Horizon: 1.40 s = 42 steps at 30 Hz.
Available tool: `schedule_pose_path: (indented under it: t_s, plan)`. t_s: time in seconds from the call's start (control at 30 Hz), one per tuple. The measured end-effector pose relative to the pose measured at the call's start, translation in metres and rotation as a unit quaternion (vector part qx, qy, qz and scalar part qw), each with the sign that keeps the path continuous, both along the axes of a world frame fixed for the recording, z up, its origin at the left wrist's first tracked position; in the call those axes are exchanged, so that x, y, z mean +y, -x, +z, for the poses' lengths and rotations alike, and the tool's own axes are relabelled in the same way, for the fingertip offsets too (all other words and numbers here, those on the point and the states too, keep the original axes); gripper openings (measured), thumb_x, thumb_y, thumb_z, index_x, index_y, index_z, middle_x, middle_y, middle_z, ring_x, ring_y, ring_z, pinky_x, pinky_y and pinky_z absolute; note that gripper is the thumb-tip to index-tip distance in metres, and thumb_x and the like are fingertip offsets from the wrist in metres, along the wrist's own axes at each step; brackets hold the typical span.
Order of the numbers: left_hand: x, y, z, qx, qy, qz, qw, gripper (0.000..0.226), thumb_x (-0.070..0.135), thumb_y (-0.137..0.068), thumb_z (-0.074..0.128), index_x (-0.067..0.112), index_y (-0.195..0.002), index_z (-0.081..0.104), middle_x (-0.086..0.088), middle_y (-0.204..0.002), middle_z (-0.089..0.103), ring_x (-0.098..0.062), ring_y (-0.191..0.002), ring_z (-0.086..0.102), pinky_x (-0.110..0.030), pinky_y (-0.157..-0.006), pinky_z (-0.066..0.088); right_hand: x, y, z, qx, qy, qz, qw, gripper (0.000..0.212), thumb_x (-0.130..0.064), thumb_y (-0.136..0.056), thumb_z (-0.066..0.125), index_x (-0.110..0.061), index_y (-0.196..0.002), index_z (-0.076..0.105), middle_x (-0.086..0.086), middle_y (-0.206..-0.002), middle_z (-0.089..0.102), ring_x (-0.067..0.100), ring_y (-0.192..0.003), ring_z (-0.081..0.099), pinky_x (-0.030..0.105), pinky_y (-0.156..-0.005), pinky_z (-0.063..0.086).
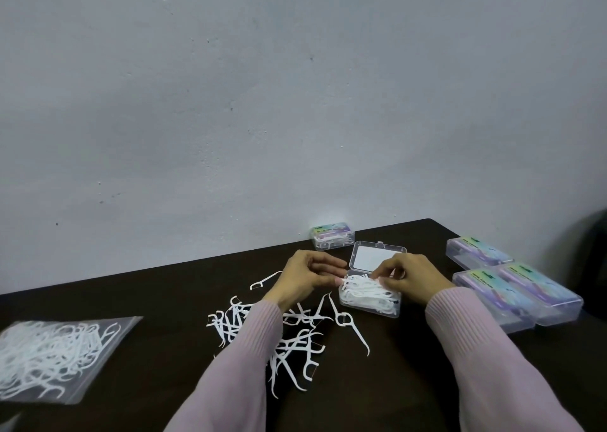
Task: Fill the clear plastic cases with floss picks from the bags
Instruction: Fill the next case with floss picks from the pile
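Picks (282, 339) litter table (131, 293) beside 3 shut cases (515, 287).

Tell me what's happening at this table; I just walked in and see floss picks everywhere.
A person is packing floss picks into an open clear case. Both hands, the left hand and the right hand, pinch and settle picks at the top of the already heaped case. Loose picks lie scattered in front, a bag of picks sits at the left, and closed cases wait at the right.
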<state>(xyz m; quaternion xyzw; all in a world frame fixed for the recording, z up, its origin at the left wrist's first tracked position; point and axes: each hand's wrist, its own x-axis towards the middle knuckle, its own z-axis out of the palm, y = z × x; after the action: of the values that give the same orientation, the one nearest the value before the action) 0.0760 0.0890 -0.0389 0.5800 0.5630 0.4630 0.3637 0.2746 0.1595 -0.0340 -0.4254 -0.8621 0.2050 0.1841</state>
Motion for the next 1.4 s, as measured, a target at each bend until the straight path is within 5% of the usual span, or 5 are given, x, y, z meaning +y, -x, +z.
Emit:
schedule_pose_path:
  t_s: [0.3,0.67,0.87,1.0,1.4]
  plan:
    - [0.004,-0.030,-0.016,0.069,-0.103,0.126,0.984,0.017,0.004,-0.071,0.080,0.014,-0.083,0.073,0.004,-0.080,0.073,-0.004,-0.077,0.068,-0.016,-0.073,0.053,-0.001,-0.008,0.007,0.007,0.061,0.028,0.998,0.014,-0.029,-0.073,0.076,-0.028,-0.076,0.062,-0.009,-0.077,0.060,0.005,-0.073,0.054,0.015,-0.067,0.044]
    - [0.005,-0.028,-0.022,0.088,-0.053,0.057,0.993,0.032,0.032,-0.071,0.081,0.023,-0.101,0.072,0.010,-0.096,0.070,0.001,-0.091,0.062,-0.012,-0.080,0.046,-0.002,-0.003,0.002,-0.007,-0.008,0.006,1.000,0.013,-0.029,-0.073,0.075,-0.028,-0.070,0.063,-0.011,-0.069,0.060,0.004,-0.065,0.054,0.024,-0.078,0.047]
    - [0.004,-0.028,-0.021,0.108,-0.080,0.066,0.989,0.022,0.024,-0.086,0.068,0.021,-0.107,0.069,0.004,-0.100,0.066,-0.006,-0.090,0.059,-0.022,-0.084,0.050,0.001,-0.008,0.004,0.082,-0.052,-0.125,0.987,0.009,-0.017,-0.083,0.065,-0.021,-0.082,0.057,0.002,-0.096,0.058,0.010,-0.081,0.052,0.027,-0.082,0.047]
    - [0.006,-0.030,-0.025,0.205,-0.062,0.020,0.977,0.032,0.027,-0.093,0.057,0.028,-0.125,0.060,0.004,-0.126,0.050,-0.010,-0.119,0.044,-0.029,-0.103,0.038,0.004,-0.009,0.002,0.113,-0.001,-0.179,0.977,0.020,-0.009,-0.083,0.063,-0.014,-0.101,0.055,0.010,-0.112,0.051,0.017,-0.092,0.052,0.029,-0.088,0.045]
    - [0.004,-0.035,-0.027,0.260,-0.040,0.014,0.965,0.045,0.046,-0.087,0.061,0.037,-0.131,0.053,0.001,-0.134,0.029,-0.013,-0.126,0.031,-0.035,-0.112,0.030,0.003,0.001,0.001,0.321,0.193,-0.153,0.915,0.042,0.002,-0.089,0.051,-0.011,-0.128,0.043,0.012,-0.132,0.051,0.026,-0.120,0.050,0.037,-0.093,0.046]
